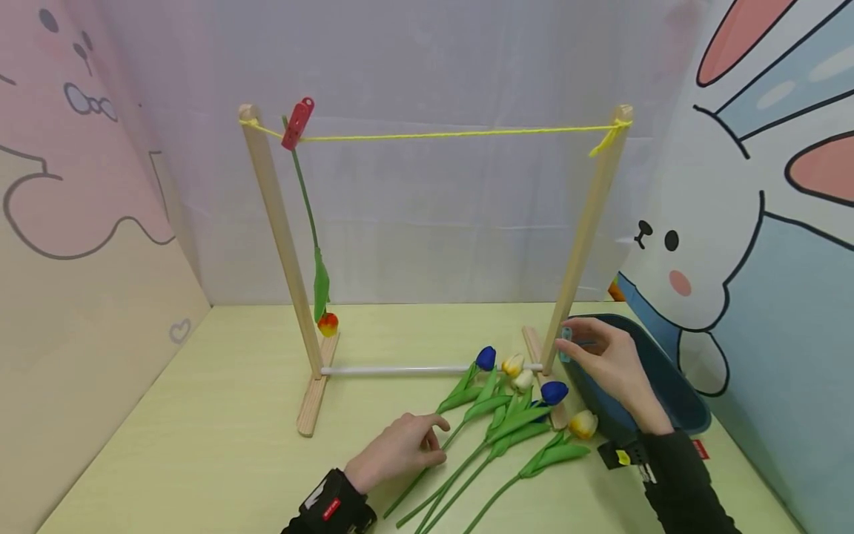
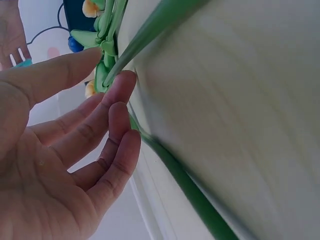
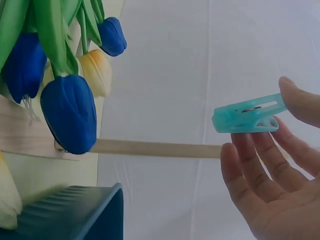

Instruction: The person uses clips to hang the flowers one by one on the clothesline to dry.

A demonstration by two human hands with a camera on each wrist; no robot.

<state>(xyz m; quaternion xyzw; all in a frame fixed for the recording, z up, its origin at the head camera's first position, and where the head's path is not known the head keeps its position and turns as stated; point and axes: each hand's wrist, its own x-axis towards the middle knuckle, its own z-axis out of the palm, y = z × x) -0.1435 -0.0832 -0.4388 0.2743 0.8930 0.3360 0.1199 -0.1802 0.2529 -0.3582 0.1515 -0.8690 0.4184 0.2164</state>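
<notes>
My right hand (image 1: 614, 363) pinches a turquoise clothespin (image 3: 247, 115) between thumb and fingers, above the near part of the blue bin and beside the right post. Low over the table, my left hand (image 1: 403, 449) has its fingers loosely bent around the stems of the artificial tulips (image 1: 494, 437). In the left wrist view a green stem (image 2: 150, 37) passes by the thumb and forefinger, whose tips stand apart. Blue tulip heads (image 3: 69, 115) and pale yellow ones lie toward the right. A red-yellow tulip (image 1: 328, 324) hangs head down from the yellow string (image 1: 434, 135), held by a red clothespin (image 1: 298, 124).
Two wooden posts (image 1: 283, 245) carry the string, with a white rod (image 1: 400, 370) joining them low down. The dark blue bin (image 1: 690, 415) stands behind and beside my right wrist. Printed panels flank the table (image 1: 167, 415) on both sides, and a pale cloth hangs at the back.
</notes>
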